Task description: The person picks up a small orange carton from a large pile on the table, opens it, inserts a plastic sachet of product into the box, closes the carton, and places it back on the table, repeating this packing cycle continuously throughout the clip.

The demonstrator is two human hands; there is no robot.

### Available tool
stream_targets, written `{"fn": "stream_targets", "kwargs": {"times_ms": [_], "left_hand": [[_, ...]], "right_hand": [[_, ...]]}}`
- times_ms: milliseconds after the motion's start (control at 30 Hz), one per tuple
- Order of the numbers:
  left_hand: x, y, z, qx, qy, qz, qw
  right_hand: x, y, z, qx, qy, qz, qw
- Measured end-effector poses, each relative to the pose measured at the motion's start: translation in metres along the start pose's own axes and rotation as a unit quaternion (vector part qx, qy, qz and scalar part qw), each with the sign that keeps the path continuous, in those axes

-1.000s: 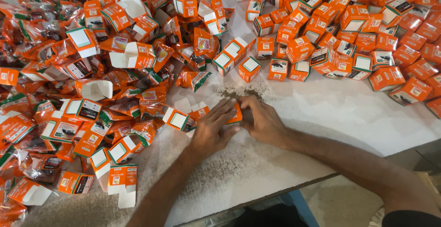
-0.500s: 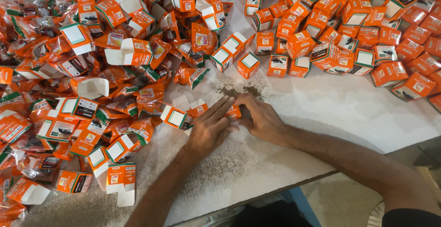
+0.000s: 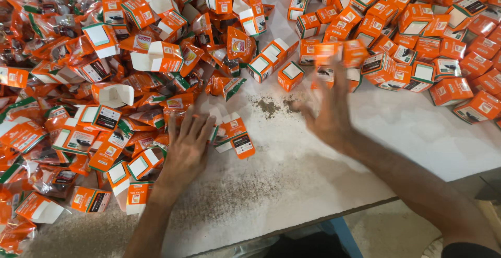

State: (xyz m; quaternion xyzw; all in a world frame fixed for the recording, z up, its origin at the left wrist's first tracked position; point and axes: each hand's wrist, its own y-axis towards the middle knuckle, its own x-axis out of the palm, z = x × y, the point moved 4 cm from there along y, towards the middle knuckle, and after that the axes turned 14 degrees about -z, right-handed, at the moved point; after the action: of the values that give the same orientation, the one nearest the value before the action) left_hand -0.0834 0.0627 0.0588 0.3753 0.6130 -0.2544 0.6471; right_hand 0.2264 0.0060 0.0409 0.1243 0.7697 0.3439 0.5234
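White worktable (image 3: 313,174), crumb-dusted, heaped with orange cartons and sachets. Left hand (image 3: 189,145), lower centre, lies flat, fingers spread, empty. Open-flapped orange carton (image 3: 236,135) just right of its fingertips, long axis tilted toward lower right. Right hand (image 3: 327,113) blurred, open, farther right.

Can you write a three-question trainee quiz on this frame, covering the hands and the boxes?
1. True or false: the left hand lies flat, fingers spread, among the small orange boxes.
2. The right hand looks: A) sharp and at rest, B) blurred in motion, C) out of view.
3. What is scattered on the white table between the hands?

Key:
1. True.
2. B; a blurred orange box shows just above it, and whether the hand grips it cannot be told.
3. Dark crumbs or powder.
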Motion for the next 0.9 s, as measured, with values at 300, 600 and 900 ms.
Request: {"fn": "stream_targets", "kwargs": {"times_ms": [300, 600, 900], "left_hand": [[0.019, 0.076, 0.037, 0.064, -0.336, -0.056, 0.938], [0.051, 0.103, -0.025, 0.041, 0.12, 0.087, 0.988], [0.028, 0.073, -0.018, -0.04, -0.357, 0.208, 0.91]], "right_hand": [[0.051, -0.014, -0.041, 0.07, 0.196, -0.325, 0.922], [0.043, -0.008, -0.027, 0.0, 0.142, -0.233, 0.962], [0.035, -0.006, 0.001, 0.161, 0.31, -0.283, 0.893]]}}
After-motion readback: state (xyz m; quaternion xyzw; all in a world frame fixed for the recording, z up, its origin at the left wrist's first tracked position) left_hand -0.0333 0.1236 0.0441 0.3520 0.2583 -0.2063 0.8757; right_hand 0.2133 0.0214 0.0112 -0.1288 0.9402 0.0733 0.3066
